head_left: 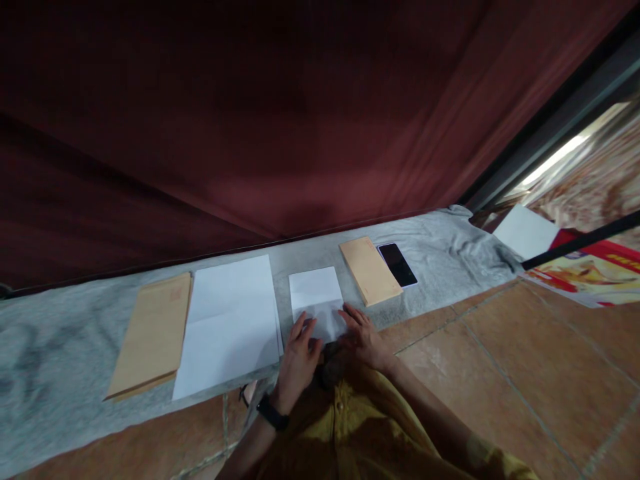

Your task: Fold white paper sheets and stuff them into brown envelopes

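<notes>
My left hand (299,357) and right hand (365,339), fingers loosely spread, flank white paper (317,297): probably light, easily creased; hold side edges.

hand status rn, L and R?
Left hand: open, fingers loosely bent at the folded white paper, no clear grip.
Right hand: open, fingertips at the paper's right edge, no clear grip.

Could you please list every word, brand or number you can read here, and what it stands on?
No text is legible.
Left envelope stack: red print, too small.
Right envelope: red print, too small.
Red-and-yellow printed sheet: yellow lettering, too blurred.
Middle white paper: no visible writing.
</notes>
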Demonstrator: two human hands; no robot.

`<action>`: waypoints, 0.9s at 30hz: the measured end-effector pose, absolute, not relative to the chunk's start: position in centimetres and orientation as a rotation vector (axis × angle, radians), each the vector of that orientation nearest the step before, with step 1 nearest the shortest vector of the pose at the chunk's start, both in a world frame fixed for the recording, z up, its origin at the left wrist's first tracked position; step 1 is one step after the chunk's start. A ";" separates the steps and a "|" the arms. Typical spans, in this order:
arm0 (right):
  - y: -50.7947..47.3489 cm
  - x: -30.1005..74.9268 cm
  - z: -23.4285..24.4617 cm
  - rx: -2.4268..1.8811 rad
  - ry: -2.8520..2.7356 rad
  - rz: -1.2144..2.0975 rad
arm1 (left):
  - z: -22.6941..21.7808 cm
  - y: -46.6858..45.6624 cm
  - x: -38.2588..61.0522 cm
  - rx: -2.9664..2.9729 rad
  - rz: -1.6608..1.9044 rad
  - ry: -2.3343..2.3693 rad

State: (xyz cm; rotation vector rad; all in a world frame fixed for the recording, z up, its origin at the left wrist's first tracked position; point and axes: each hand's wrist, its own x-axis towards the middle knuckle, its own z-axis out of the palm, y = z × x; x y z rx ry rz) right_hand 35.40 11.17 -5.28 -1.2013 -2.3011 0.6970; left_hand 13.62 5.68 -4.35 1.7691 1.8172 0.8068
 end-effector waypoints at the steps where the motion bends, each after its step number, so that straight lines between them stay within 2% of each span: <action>1: 11.1 35.3 -5.2 -1.209 -2.231 0.770 | -4.3 5.7 13.6 1.740 0.819 1.816; 6: 10.9 35.1 -4.6 -1.204 -1.932 1.094 | -4.4 5.8 13.2 1.663 0.854 1.805; 11: 10.8 35.3 -5.2 -1.119 -1.830 1.188 | -4.6 5.9 12.9 1.636 0.905 1.796; 22: 12.1 35.9 -5.8 -1.012 -2.016 0.982 | -5.2 5.8 12.4 1.752 0.860 1.825; 27: 12.9 35.9 -4.8 -1.098 -2.177 0.763 | -5.2 5.6 11.8 1.758 0.846 1.796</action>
